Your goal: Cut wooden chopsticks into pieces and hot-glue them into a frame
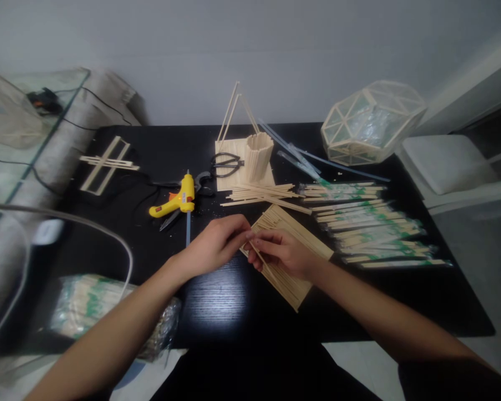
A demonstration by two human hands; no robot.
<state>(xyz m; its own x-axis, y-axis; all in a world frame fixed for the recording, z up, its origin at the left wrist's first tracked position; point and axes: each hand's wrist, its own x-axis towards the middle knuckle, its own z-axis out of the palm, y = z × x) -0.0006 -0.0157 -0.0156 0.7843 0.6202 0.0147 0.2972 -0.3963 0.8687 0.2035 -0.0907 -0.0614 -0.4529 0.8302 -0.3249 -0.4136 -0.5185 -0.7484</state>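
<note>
One thin stick (266,267) — pinched in the right hand (283,252) above the wooden panel (292,287), left hand (220,242) bunched at its eleven-o'clock end, hold unclear. Light and stiff, I'd say, easily snapped — best gripped near the tips.

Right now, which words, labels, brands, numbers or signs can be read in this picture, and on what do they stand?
None can be read.
Yellow glue gun: small pale label, too small and blurred.
Wrapped sticks on the right: green marks, too blurred to tell any lettering.
Plastic packet at lower left: green marks, likewise unreadable.
</note>
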